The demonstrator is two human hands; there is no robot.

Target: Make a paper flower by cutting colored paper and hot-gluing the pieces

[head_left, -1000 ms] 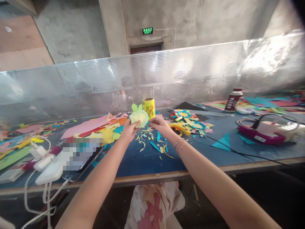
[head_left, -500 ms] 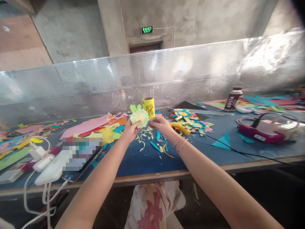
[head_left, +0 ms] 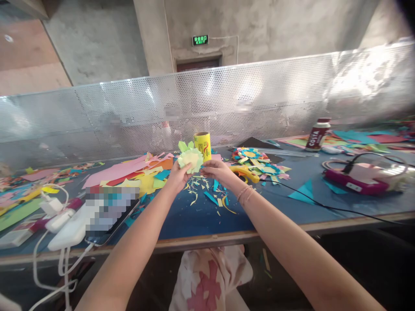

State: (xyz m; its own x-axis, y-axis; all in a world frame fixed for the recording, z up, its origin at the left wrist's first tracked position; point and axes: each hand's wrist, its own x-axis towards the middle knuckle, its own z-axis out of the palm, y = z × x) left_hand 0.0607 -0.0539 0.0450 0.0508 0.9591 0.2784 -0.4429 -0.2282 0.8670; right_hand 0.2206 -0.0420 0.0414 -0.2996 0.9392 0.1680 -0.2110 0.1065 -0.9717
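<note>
From where I stand, everything sorts itself around the yellow printed cylinder with an open brown top (head_left: 203,146) standing on the dark blue table (head_left: 194,226). The layered pale-green paper flower with a cream centre (head_left: 191,160) is on the person's side of that cylinder and a little to its left, covering part of its lower left side from here. It is roughly round, so I make out no real long axis; its brighter green leaf-like tips poke up at the far left, away from the right hand.

The left hand (head_left: 179,177) has the flower, thumb over the front and fingers curled behind, pinching it by its lower left part. The right hand (head_left: 218,170) is in front of the cylinder and slightly right, its thumb and fingers drawn close together, the tips just beside the flower's right edge. The flower therefore lies to the left of those tips. Whether they touch that edge or pinch some small piece, I can't tell.

Thin paper scraps (head_left: 193,198) are strewn nearer the person than the cylinder. Right of the cylinder, and nearer the person, lie yellow-handled scissors (head_left: 249,175), partly behind the right hand, with a bunch of multicoloured layered paper flowers (head_left: 249,154) just beyond them.
</note>
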